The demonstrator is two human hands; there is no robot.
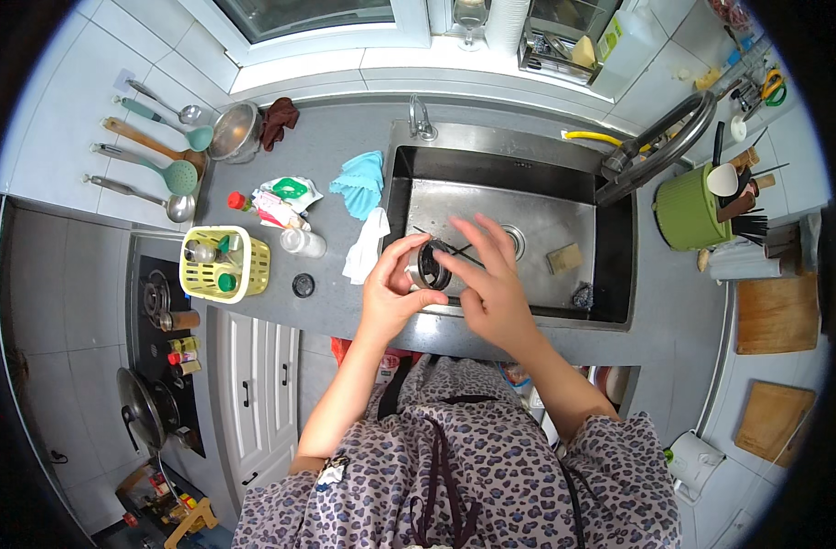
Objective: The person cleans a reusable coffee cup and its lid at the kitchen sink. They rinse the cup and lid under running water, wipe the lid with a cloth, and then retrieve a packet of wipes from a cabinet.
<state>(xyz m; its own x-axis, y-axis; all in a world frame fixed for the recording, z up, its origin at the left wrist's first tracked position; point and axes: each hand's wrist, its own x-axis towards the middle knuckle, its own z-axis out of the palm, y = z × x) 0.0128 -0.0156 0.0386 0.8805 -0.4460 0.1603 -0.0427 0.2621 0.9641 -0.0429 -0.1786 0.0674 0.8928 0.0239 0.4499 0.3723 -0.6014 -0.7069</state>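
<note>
Over the front edge of the steel sink (445, 199), my left hand (395, 281) grips a small round metal-and-black cap or lid (428, 265), its hollow side turned to the right. My right hand (493, 288) is beside it, fingers spread, the index fingertip at the cap's rim; whether it touches is hard to tell. Dark thin sticks lie behind the hands in the sink. On the counter to the left are a clear jar (303, 243) on its side, a black round lid (303, 285), a white cloth (367, 247) and a blue cloth (360, 184).
A sponge (564, 259) and a steel scrubber (582, 295) lie in the sink, under a curved faucet (658, 147). A yellow basket (259, 266) of bottles and a wipes packet (291, 192) stand left; a green utensil holder (689, 209) stands right.
</note>
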